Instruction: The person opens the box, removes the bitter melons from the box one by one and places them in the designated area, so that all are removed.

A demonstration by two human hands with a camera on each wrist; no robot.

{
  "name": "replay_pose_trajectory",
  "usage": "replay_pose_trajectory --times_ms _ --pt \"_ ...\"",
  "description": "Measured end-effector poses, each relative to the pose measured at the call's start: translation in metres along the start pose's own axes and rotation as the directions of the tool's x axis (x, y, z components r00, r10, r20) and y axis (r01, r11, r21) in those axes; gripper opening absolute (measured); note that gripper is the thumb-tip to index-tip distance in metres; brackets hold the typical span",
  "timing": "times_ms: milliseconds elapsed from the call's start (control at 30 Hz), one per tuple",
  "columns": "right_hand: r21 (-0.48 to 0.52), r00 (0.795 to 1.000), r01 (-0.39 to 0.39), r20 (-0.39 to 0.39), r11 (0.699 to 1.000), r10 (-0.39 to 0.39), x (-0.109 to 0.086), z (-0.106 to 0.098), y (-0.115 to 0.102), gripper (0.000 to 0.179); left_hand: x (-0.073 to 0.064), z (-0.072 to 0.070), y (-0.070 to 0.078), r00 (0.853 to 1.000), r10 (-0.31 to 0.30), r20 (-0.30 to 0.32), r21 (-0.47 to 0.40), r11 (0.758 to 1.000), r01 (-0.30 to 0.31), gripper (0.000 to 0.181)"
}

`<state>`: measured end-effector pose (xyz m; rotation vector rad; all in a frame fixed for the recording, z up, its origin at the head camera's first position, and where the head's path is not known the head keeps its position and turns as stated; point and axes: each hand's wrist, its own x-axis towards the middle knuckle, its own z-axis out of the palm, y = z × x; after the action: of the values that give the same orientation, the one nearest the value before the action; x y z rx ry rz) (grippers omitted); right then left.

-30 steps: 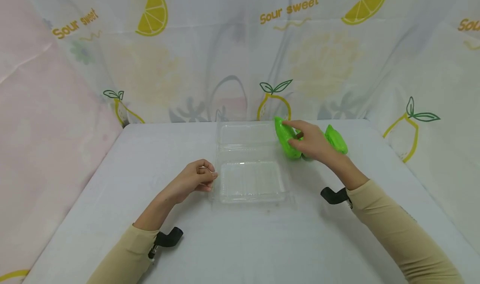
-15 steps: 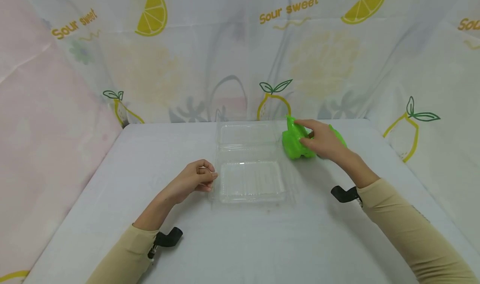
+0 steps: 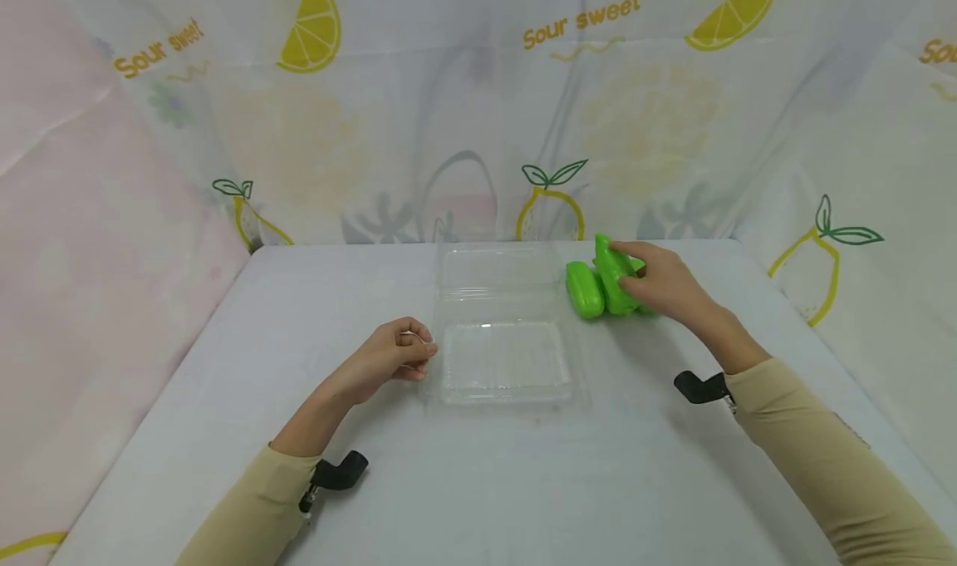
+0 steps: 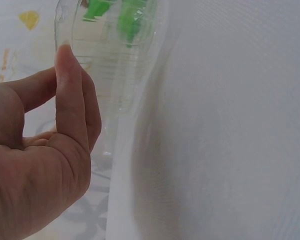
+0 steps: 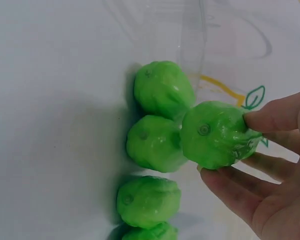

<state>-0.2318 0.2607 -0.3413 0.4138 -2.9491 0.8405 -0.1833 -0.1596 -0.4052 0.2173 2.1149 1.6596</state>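
Note:
A glossy, lumpy green vegetable that looks like a bitter melon [image 3: 615, 279] stands in the grasp of my right hand [image 3: 669, 282]. In the right wrist view, thumb and fingers hold it from both sides, with its round end toward the camera. Right below it, more bitter melons [image 5: 157, 142] lie in a row. My left hand [image 3: 389, 354] pinches the left edge of a clear plastic clamshell container [image 3: 508, 398], which lies with its lid folded back. The left wrist view shows the thumb [image 4: 70, 95] against the container's rim.
The white table [image 3: 478, 491] ends at the back against a curtain [image 3: 478, 92] printed with lemons. One bitter melon [image 3: 585, 290] lies right beside the container's lid side. Further ones are partly hidden behind the right hand.
My right hand has moved to the right with the bitter melon it holds, passing in front of the others; one melon beside the container now shows. My left hand keeps its place at the container.

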Motion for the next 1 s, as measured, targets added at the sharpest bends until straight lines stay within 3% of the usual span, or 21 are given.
replay_pose_trajectory --times_ms 533,1000 --pt "-0.075 1.000 -0.006 -0.013 0.997 0.005 -0.010 -0.014 0.022 0.059 0.001 0.001 -0.001 1.000 -0.005 -0.004 -0.008 1.000 0.005 0.028" --pt "-0.067 0.996 -0.082 -0.025 0.994 0.081 -0.016 -0.029 0.037 0.060 0.002 0.001 0.000 1.000 -0.010 -0.002 -0.001 1.000 0.010 0.029"
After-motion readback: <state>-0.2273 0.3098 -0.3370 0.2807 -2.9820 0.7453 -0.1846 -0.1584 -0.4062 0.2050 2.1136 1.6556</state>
